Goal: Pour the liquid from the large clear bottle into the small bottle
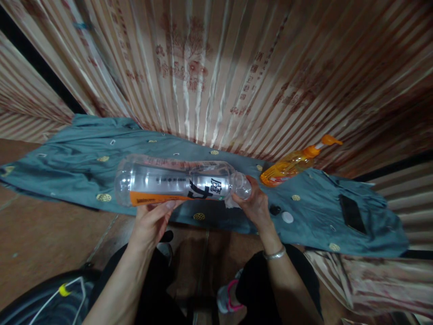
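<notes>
A large clear plastic bottle (pixel 162 178) with a silver and orange label is held sideways, its neck pointing right. Its body rests against the fingers and thumb of my left hand (pixel 152 223), which grips it from below. Around the neck, my right hand (pixel 255 203) is closed, and the open-looking mouth faces up toward me. Something white and crumpled, perhaps tissue or cloth, (pixel 232 202) shows beside my right fingers; I cannot tell whether they hold it. Right of that hand lie a small black piece (pixel 275 209) and a round white cap-like disc (pixel 287 217).
A green patterned cloth (pixel 81 171) covers the long surface below the bottle. An orange pump bottle (pixel 287 168) stands at its back right, and a black phone-like slab (pixel 352 214) lies farther right. Pleated curtains (pixel 216 67) hang behind. A black bucket with a wire handle (pixel 50 295) is at lower left.
</notes>
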{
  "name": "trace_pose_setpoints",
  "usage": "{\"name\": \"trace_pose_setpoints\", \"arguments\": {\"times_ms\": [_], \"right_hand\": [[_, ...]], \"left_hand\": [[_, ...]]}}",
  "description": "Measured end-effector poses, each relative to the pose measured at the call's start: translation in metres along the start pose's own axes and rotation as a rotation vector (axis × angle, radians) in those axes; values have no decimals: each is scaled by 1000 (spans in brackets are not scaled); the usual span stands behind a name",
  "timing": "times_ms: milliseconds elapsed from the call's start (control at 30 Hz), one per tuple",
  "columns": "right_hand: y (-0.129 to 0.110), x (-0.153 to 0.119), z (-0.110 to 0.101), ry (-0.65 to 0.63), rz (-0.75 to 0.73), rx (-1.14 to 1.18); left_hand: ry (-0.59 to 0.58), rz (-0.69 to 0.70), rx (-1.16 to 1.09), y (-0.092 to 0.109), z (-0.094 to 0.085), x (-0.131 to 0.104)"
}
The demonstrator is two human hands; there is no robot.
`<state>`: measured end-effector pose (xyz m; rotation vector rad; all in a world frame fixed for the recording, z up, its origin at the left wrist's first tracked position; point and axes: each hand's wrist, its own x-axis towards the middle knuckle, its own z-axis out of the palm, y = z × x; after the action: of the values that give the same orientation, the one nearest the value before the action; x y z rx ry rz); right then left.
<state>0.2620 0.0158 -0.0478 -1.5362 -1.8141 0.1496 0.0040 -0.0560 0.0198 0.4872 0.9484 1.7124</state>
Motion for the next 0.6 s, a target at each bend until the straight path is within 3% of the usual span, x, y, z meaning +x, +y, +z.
{"name": "trace_pose_setpoints", "arguments": {"times_ms": [367, 600], "right_hand": [[-2, 0, 0, 2, 5, 3], [-3, 0, -1, -7, 10, 3]], "left_hand": [[41, 26, 69, 0, -2, 1], [-4, 82, 104, 1, -3, 1]]}}
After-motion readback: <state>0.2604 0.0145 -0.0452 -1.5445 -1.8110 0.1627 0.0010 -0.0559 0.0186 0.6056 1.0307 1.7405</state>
